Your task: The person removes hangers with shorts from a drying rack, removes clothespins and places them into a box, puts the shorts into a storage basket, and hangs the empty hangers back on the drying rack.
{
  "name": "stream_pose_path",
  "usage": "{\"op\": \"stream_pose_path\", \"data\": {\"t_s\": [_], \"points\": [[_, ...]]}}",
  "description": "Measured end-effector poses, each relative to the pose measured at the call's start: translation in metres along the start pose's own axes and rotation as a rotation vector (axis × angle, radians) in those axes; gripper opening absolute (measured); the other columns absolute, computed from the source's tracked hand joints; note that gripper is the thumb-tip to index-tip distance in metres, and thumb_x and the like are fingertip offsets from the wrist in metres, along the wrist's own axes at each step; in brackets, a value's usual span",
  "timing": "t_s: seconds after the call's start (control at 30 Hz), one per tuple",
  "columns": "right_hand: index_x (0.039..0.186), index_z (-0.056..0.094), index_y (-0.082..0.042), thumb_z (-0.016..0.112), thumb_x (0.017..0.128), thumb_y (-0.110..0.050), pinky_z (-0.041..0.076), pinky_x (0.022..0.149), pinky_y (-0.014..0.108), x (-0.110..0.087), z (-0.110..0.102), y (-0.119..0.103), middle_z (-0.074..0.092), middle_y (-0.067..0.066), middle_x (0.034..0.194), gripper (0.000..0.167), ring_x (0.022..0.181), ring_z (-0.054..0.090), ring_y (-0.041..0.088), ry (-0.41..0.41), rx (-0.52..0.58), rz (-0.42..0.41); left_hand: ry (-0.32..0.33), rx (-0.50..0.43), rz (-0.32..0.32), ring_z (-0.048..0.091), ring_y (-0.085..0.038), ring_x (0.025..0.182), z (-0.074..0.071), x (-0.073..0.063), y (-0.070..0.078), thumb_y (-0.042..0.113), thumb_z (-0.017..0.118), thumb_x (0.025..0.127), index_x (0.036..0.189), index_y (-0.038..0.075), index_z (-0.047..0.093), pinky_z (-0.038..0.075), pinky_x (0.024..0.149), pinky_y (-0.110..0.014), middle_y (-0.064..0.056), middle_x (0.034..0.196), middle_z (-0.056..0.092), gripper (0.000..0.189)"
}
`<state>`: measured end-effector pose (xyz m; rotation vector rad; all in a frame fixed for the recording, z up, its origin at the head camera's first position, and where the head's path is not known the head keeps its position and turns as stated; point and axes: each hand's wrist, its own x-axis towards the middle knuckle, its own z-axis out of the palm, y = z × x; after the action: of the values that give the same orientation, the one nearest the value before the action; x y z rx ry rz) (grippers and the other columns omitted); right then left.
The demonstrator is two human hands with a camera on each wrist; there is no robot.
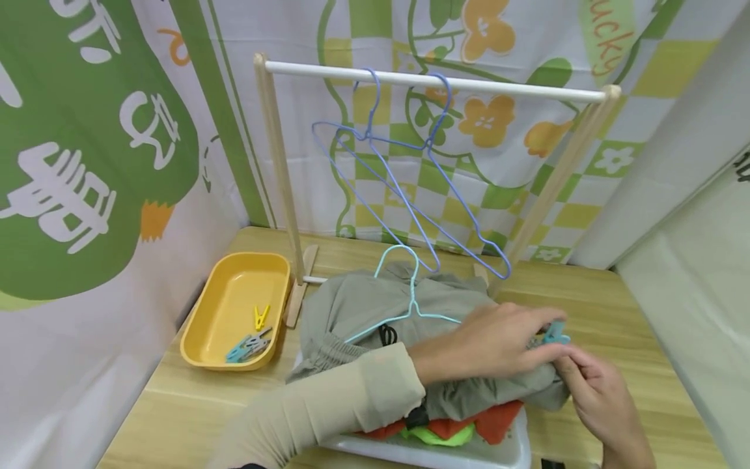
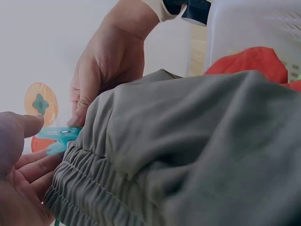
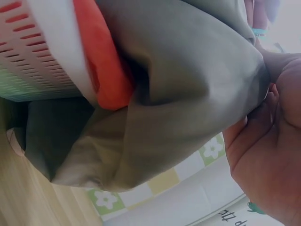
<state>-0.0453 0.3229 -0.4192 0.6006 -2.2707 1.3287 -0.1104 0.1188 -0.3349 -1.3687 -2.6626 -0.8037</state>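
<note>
Beige sleeve (image 1: pixel 334 404) is crossing the white basket (image 1: pixel 521 443), left fingers (image 2: pixel 42 165) pinching a blue clip (image 1: pixel 555 333) and right fingers (image 2: pixel 87 87) gripping the grey-green garment's (image 1: pixel 351 299) gathered edge at the basket's right, clipping seemingly progressing while garment and turquoise hanger (image 1: pixel 413 293) are lying atop it, apparently awaiting hanging

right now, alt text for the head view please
A person's left hand pinches a teal clip at the edge of a grey-green garment while the right hand grips the garment. A light blue hanger lies partly over it; two violet-blue hangers hang from a rack behind, and a yellow tray at left holds clips.
</note>
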Motion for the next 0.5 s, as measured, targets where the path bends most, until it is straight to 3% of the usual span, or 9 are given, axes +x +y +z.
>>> {"op": "stream_pose_path", "data": {"t_s": [0.1,0.3,0.5], "points": [[0.113,0.071,0.009,0.052,0.091,0.027,0.048,0.087,0.011,-0.0019,0.0013,0.0006,0.072,-0.009,0.114,0.034,0.104,0.065,0.000,-0.016,0.000,-0.007,0.038,-0.028,-0.022,0.056,0.010,0.079,0.0028,-0.0001,-0.0010,0.050,0.063,0.101,0.127,0.025,0.067,0.043,0.061,-0.010,0.020,0.097,0.067,0.036],[0.128,0.062,0.016,0.047,0.094,0.027,0.045,0.097,0.012,-0.0028,0.0041,-0.0022,0.067,-0.004,0.131,0.039,0.121,0.060,0.004,-0.047,0.036,0.015,0.054,-0.112,-0.002,0.055,0.015,0.080,0.0014,0.0012,-0.0057,0.042,0.069,0.099,0.113,0.021,0.069,0.044,0.068,-0.007,0.019,0.096,0.071,0.025],[0.129,0.063,0.015,0.047,0.097,0.023,0.047,0.095,0.013,-0.0010,0.0042,-0.0055,0.069,-0.005,0.127,0.036,0.117,0.062,0.003,-0.050,0.046,0.032,0.069,-0.132,0.037,0.052,0.012,0.073,-0.0022,0.0012,-0.0076,0.037,0.070,0.100,0.107,0.021,0.069,0.043,0.065,-0.008,0.019,0.087,0.067,0.017]]}}
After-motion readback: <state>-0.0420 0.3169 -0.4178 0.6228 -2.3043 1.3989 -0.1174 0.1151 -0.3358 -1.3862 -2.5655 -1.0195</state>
